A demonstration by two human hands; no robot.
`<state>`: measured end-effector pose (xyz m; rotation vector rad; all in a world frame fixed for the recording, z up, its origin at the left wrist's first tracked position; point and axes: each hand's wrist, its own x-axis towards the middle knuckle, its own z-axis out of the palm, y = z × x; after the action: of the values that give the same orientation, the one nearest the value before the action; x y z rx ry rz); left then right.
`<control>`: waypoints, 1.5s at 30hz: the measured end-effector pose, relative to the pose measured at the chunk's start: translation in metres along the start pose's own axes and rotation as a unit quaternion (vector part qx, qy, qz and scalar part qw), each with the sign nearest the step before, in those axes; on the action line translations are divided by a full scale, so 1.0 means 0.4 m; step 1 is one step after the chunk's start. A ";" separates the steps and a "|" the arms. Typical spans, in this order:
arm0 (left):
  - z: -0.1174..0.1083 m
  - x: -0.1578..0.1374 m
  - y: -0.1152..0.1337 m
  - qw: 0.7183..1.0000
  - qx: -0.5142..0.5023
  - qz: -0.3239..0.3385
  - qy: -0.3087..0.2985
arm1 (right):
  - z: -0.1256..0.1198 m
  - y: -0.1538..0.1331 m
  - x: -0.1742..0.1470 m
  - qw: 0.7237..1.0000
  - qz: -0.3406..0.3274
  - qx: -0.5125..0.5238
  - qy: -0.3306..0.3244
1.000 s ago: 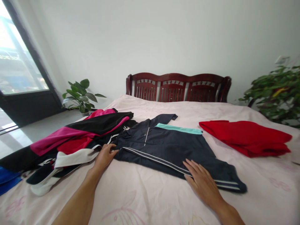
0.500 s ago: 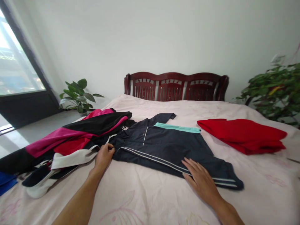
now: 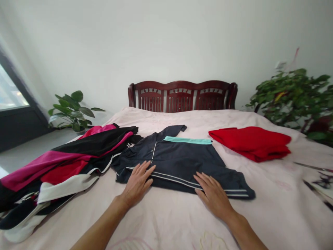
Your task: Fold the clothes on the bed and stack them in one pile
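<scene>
A dark navy jacket (image 3: 182, 156) with white stripes and a turquoise edge lies spread on the bed. One sleeve is laid along its near side, and the other sticks out at the far left. My left hand (image 3: 139, 182) rests flat on the striped sleeve, fingers stretched out. Farther right on the same sleeve lies my right hand (image 3: 212, 192), also flat with its fingers extended. Neither hand grips the cloth.
Left of the jacket is a heap of black, pink, red and white clothes (image 3: 85, 149). A folded red garment (image 3: 249, 142) lies to the right, with scissors (image 3: 325, 180) at the far right. Beyond the pink bedsheet (image 3: 169, 222) stands a wooden headboard (image 3: 182, 97).
My left hand has let go of the jacket's left end and moved right onto the striped sleeve, fingers now spread. My right hand stays flat on the sleeve. The view has turned right.
</scene>
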<state>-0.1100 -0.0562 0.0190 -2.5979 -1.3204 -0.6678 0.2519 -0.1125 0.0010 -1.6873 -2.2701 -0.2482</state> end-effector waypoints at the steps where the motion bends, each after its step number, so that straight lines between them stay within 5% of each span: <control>1: 0.014 0.001 0.004 1.000 0.013 -0.001 -0.019 | -0.003 -0.002 0.000 1.000 0.001 -0.001 -0.005; 6: 0.057 -0.009 -0.008 0.996 0.057 -0.035 -0.051 | -0.012 -0.003 -0.002 1.000 0.015 -0.010 -0.012; 20: 0.067 -0.013 -0.018 0.993 0.072 -0.087 -0.028 | 0.006 0.093 -0.026 0.981 0.151 -0.111 0.041; 33: 0.067 -0.020 -0.037 0.996 0.036 -0.085 -0.011 | -0.001 0.131 -0.035 0.964 0.194 -0.139 0.116; 45: 0.059 -0.020 -0.035 0.994 0.044 -0.095 -0.027 | 0.011 0.154 -0.038 0.965 0.197 -0.137 0.109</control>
<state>-0.1177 -0.0460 -0.0063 -2.4588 -1.5903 -0.5555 0.3141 -0.1067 -0.0106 -2.0871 -1.7581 -0.6428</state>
